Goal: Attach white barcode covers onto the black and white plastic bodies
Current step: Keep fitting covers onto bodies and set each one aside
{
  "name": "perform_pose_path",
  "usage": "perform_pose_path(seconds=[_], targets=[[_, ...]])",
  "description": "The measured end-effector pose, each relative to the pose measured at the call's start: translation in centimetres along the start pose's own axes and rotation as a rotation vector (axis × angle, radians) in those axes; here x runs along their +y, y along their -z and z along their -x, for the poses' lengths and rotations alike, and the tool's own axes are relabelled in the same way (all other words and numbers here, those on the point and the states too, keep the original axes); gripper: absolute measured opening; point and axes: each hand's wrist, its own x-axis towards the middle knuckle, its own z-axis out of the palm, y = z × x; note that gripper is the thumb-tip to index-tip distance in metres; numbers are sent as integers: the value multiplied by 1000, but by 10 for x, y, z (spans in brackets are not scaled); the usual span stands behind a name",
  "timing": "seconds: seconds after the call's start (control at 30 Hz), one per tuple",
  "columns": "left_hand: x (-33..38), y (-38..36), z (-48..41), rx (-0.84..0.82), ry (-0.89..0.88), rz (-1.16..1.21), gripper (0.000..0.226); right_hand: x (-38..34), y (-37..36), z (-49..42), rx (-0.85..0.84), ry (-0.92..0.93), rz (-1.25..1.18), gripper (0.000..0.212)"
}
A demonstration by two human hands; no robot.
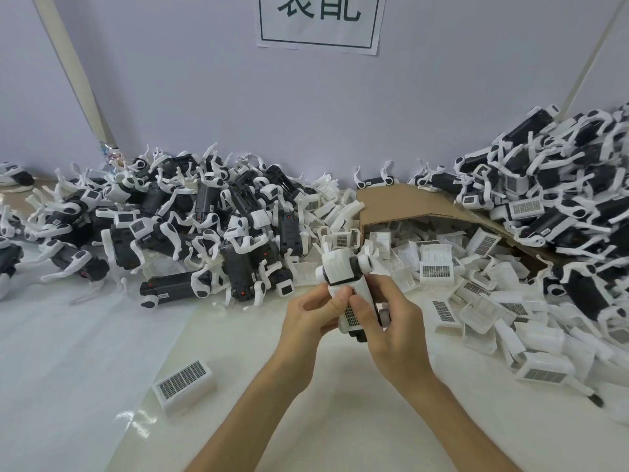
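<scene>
Both hands hold one black and white plastic body (343, 270) upright above the middle of the table. My left hand (315, 316) grips its left side, the thumb on the white barcode cover (352, 313) that lies against the body's front. My right hand (391, 318) curls round the right side, its thumb also pressing on the cover. Whether the cover is fully seated I cannot tell. One loose barcode cover (183, 384) lies on the table at the lower left.
A heap of black and white bodies (190, 226) fills the left rear of the table. Another heap (561, 185) rises at the right. A tipped cardboard box (422, 202) spills loose covers (476, 291) across the right side. The white table (102, 335) meets a wall with a paper sign (320, 22).
</scene>
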Motion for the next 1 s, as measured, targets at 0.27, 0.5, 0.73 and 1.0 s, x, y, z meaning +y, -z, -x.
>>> perform_pose_path(seconds=[0.27, 0.5, 0.73, 1.0], targets=[[4, 5, -3, 54, 32, 194, 50, 10, 1, 0, -89, -44, 278, 44], [3, 4, -3, 74, 46, 189, 46, 15, 0, -1, -80, -41, 283, 35], [3, 11, -6, -27, -26, -28, 43, 6, 5, -7, -106, -161, -19, 34], [5, 8, -5, 45, -13, -85, 45, 9, 8, -7, -121, -228, -46, 38]])
